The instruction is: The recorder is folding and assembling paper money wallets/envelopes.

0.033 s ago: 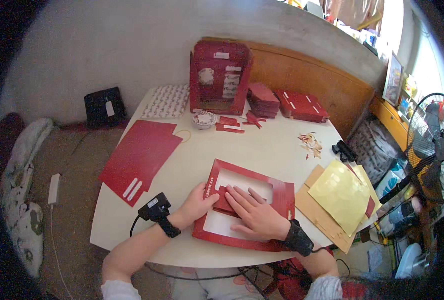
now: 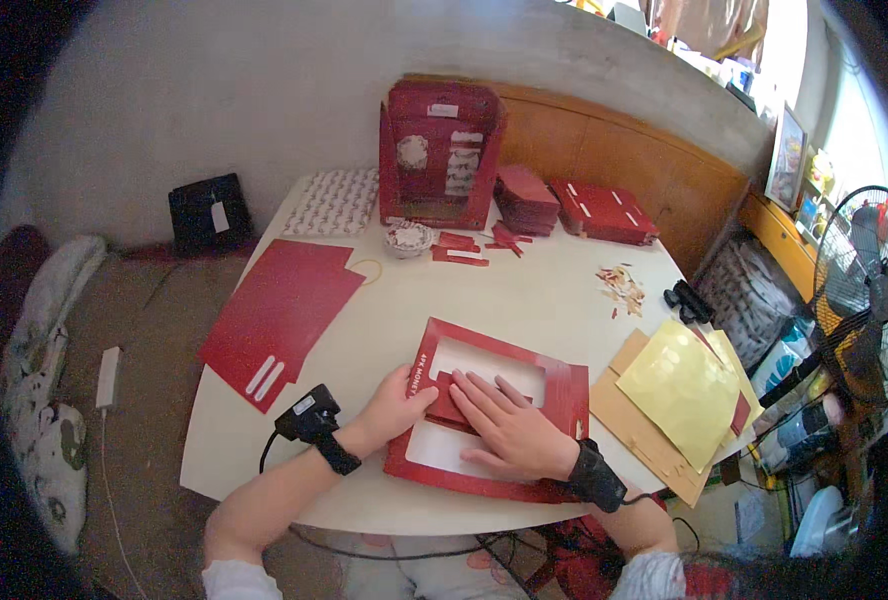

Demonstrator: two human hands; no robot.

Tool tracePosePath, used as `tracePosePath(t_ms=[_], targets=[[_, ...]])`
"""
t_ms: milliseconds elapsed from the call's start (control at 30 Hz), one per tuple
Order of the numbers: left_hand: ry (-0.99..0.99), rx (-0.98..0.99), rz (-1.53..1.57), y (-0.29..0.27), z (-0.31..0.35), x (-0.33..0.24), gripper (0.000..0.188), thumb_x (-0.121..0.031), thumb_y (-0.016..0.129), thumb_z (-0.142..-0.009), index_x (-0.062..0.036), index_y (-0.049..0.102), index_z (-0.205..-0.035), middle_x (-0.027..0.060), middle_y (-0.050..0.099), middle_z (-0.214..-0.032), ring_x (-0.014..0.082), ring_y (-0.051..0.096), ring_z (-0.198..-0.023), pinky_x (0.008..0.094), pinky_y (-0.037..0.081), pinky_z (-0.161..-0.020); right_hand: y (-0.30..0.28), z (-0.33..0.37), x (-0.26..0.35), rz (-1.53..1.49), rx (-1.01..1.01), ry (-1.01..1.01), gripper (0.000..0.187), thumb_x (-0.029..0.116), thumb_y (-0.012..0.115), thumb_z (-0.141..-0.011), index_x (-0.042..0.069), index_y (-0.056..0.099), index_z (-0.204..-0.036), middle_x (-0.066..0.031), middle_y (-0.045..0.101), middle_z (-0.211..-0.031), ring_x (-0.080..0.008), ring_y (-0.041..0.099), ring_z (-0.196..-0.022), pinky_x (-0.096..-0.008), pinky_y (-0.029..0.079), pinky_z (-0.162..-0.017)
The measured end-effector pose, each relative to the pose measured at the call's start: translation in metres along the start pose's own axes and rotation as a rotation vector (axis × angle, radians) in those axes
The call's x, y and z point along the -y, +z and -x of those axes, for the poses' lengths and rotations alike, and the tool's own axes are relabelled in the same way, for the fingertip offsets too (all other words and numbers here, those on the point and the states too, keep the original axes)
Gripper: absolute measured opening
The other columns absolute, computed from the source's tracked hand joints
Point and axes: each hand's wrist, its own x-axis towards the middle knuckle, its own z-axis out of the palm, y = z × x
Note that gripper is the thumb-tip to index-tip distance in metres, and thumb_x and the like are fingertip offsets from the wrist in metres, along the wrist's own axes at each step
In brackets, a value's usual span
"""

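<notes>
A red card sheet with window holes (image 2: 484, 410) lies flat at the near edge of the white tabletop (image 2: 524, 300). The right hand (image 2: 509, 425) lies flat on the middle of the sheet, its fingers (image 2: 479, 390) stretched out and a little apart, pressing down on a folded red flap. The left hand (image 2: 396, 405) rests on the left side of the sheet, its fingers curled on the edge next to the right hand. Both wrists wear a black band. A big flat red sheet (image 2: 279, 315) lies to the left, partly over the tabletop's edge. Yellow sheets (image 2: 679, 390) lie to the right. A red box stand (image 2: 436, 155) stands at the far side, with red stacks (image 2: 564, 205) beside it.
</notes>
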Motion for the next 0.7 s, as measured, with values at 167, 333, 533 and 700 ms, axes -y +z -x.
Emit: tracePosePath(t_ms=[167,333,533,700], targets=[[0.166,-0.108,-0.497,0.004,0.01,-0.027,0.038,-0.014,0.053,-0.078,0.0067,0.042,-0.109,0.0219,0.053,-0.097,0.0323,0.055,-0.087,0.0384,0.045,-0.075,0.004,0.0,-0.002,-0.012,-0.028,-0.01,0.067,0.041,0.039,-0.087,-0.003,0.018,-0.133,-0.0195,0.017,-0.14,-0.0303,0.02,-0.129,-0.045,0.018,-0.104],[0.464,-0.143,-0.993,0.001,0.009,-0.009,0.049,-0.014,0.051,-0.079,0.0134,0.034,-0.116,0.0295,0.038,-0.117,0.0411,0.04,-0.107,0.0452,0.033,-0.09,0.007,-0.001,-0.002,0.011,-0.01,-0.017,0.066,0.04,0.039,-0.087,-0.003,0.018,-0.133,-0.0202,0.018,-0.139,-0.0303,0.02,-0.129,-0.0446,0.019,-0.103],[0.51,-0.052,-1.132,0.001,0.002,0.011,0.06,-0.025,0.045,-0.084,0.0168,0.024,-0.122,0.0333,0.026,-0.128,0.0439,0.025,-0.121,0.0527,0.017,-0.1,0.009,-0.002,-0.002,0.043,-0.012,-0.021,0.066,0.042,0.038,-0.087,-0.002,0.02,-0.133,-0.0202,0.022,-0.138,-0.0298,0.022,-0.129,-0.0448,0.02,-0.103],[0.492,-0.022,-1.213,-0.001,0.003,0.01,0.066,-0.031,0.041,-0.085,0.0179,0.02,-0.124,0.0339,0.023,-0.13,0.0425,0.018,-0.126,0.0538,0.008,-0.102,0.008,-0.004,-0.002,0.029,0.01,-0.008,0.067,0.044,0.038,-0.087,-0.001,0.019,-0.133,-0.0191,0.023,-0.137,-0.0297,0.025,-0.127,-0.0449,0.02,-0.103]])
